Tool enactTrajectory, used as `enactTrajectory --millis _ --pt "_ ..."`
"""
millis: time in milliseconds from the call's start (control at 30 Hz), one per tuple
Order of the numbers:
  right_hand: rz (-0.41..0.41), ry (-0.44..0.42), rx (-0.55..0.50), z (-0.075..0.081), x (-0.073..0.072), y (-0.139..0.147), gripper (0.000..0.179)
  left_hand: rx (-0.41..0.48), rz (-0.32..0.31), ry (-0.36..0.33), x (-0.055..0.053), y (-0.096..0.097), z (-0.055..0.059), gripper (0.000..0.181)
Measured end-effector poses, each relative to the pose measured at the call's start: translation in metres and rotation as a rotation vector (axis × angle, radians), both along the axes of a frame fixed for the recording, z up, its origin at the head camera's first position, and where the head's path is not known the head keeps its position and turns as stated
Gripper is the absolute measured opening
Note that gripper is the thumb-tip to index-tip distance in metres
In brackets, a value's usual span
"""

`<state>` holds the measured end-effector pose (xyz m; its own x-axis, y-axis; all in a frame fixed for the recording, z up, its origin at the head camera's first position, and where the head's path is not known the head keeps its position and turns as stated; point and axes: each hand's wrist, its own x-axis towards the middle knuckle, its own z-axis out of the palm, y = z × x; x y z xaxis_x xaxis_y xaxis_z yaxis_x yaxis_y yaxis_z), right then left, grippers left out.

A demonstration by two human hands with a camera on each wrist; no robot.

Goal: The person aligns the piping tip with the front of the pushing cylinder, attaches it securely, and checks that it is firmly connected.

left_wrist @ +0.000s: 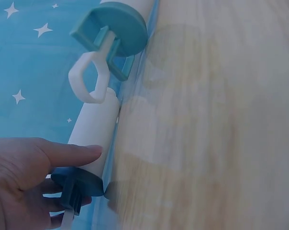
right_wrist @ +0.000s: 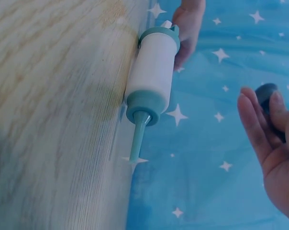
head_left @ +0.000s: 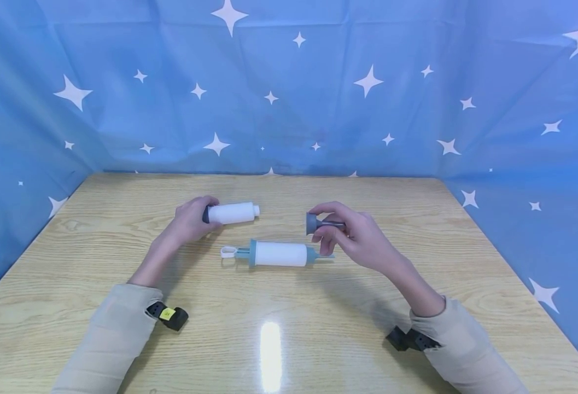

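Observation:
My left hand [head_left: 190, 220] grips a white-barrelled dessert syringe [head_left: 232, 213] around its dark blue flange end, thumb along the barrel. Its bare threaded neck points right, with no tip on it. Over on the right, my right hand [head_left: 355, 235] pinches a dark blue-grey nozzle [head_left: 310, 224] between thumb and fingers, its wide end facing left and its thin spout running back into the palm. Between the hands and nearer to me, a second syringe [head_left: 281, 254] with teal flange and teal nozzle lies on its side; its white pull ring [left_wrist: 89, 79] is at the left end.
The wood-grain table [head_left: 210, 339] carries these parts. A blue cloth with white stars [head_left: 289, 109] hangs behind it and along both sides. A bright light reflection [head_left: 270, 355] shows at the front. A black camera is strapped to each sleeve [head_left: 111, 328].

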<state>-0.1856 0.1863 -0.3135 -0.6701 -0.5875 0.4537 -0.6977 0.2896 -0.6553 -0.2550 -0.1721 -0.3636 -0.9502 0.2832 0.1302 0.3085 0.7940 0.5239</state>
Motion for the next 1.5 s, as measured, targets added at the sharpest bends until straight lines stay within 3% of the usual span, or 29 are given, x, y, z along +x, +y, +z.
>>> enactTrajectory --millis 333,667,967,1500 --pt "-0.005 0.005 0.000 0.001 0.000 0.000 0.031 0.040 -0.017 -0.047 0.001 -0.002 0.002 0.048" --pt "-0.022 0.006 -0.004 0.003 -0.001 0.004 0.031 0.137 -0.059 0.077 0.001 0.000 0.013 0.043" --pt "-0.016 0.014 -0.025 0.002 -0.006 0.008 0.033 0.176 -0.077 0.079 0.009 0.011 0.032 0.051" --pt "-0.037 0.020 -0.053 0.007 -0.008 0.016 0.036 0.277 -0.249 0.159 0.035 0.035 0.058 0.053"
